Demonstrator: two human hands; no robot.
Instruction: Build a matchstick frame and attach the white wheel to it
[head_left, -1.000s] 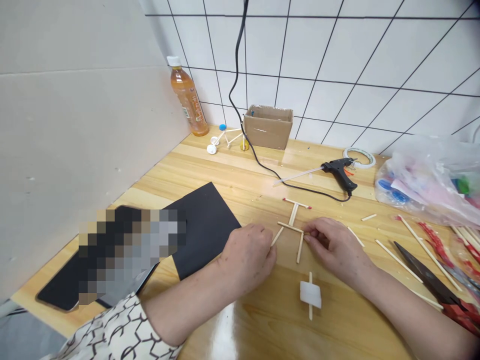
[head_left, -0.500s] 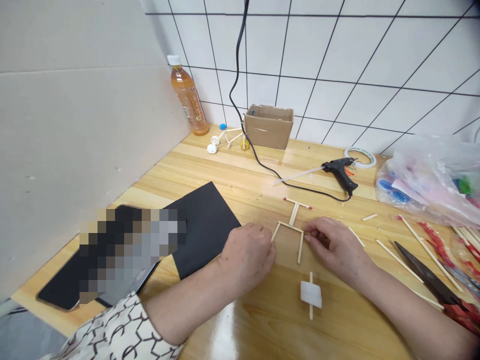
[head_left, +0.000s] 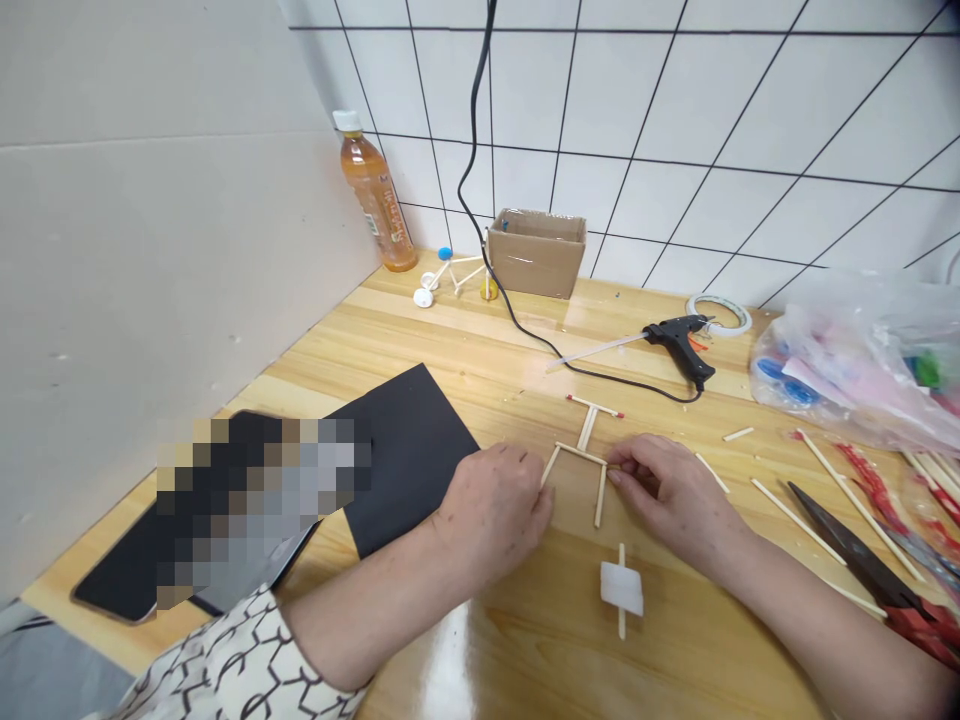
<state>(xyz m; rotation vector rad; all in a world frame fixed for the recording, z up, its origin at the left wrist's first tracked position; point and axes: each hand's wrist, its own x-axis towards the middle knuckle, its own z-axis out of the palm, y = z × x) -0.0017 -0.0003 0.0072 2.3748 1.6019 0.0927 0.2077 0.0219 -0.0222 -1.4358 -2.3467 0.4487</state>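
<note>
A small frame of matchsticks (head_left: 581,454) lies on the wooden table, with a crossbar, two legs towards me and a stem ending in a red-tipped bar. My left hand (head_left: 496,505) is closed round the lower end of its left matchstick (head_left: 551,464); the fingertips are partly hidden. At the crossbar's right corner, my right hand (head_left: 667,490) pinches with thumb and forefinger. Nearer to me lies a whitish translucent block (head_left: 622,588) with a stick through it. Loose sticks (head_left: 799,522) and scissors (head_left: 855,560) lie beside my right forearm.
A black glue gun (head_left: 679,350) with its cord lies behind the frame, near a tape roll (head_left: 739,312). Further back stand a cardboard box (head_left: 536,262), a wheeled stick model (head_left: 457,272) and a bottle (head_left: 379,205). Left are a black sheet (head_left: 412,450) and a phone (head_left: 112,575); right, plastic bags (head_left: 847,350).
Almost nothing differs. Both hands stay at the matchstick frame, with my left hand shifted very slightly.
</note>
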